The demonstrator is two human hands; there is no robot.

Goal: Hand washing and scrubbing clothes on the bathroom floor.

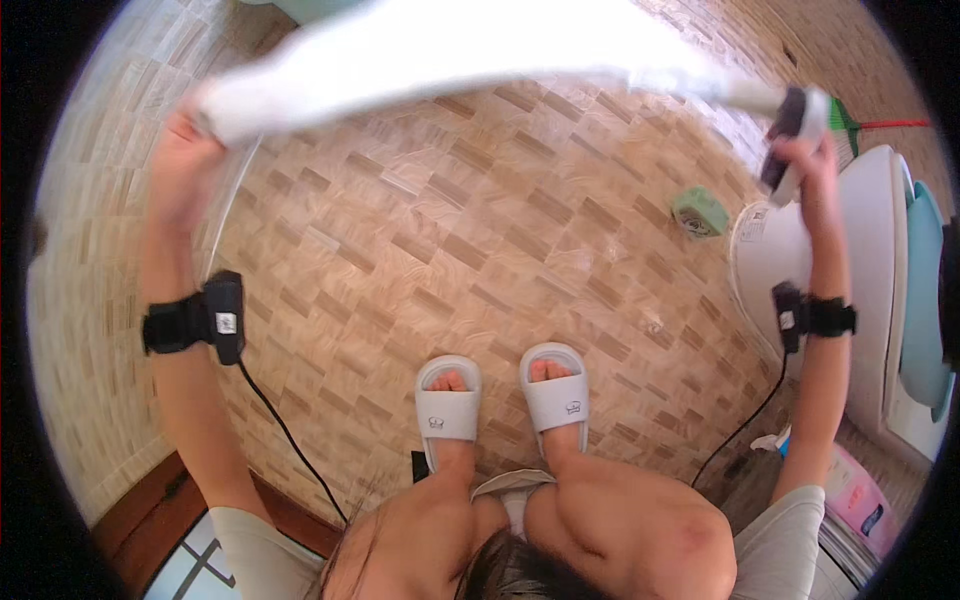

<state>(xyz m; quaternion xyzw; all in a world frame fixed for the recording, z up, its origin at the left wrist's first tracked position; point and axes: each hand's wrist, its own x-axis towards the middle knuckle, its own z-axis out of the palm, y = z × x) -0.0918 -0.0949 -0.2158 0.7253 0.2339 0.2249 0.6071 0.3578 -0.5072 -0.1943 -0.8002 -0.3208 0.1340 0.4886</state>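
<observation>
A long white cloth (480,52), blurred and overexposed, stretches between my hands above the tiled floor. My left hand (184,157) grips its left end, fingers closed around the edge. At the other side, my right hand (814,161) is closed on a dark-and-white item (784,142) where the cloth's narrow right end meets it. Blur keeps me from telling whether this is part of the cloth or a separate thing. The upper part of the cloth runs out of view.
A green block (699,212) with a dark print lies on the wood-patterned floor (480,247). On the right stand a white toilet (870,247) with a light-blue seat (922,300), a green broom head (844,127) and a pink package (862,495). A teal basin (315,9) shows at top left.
</observation>
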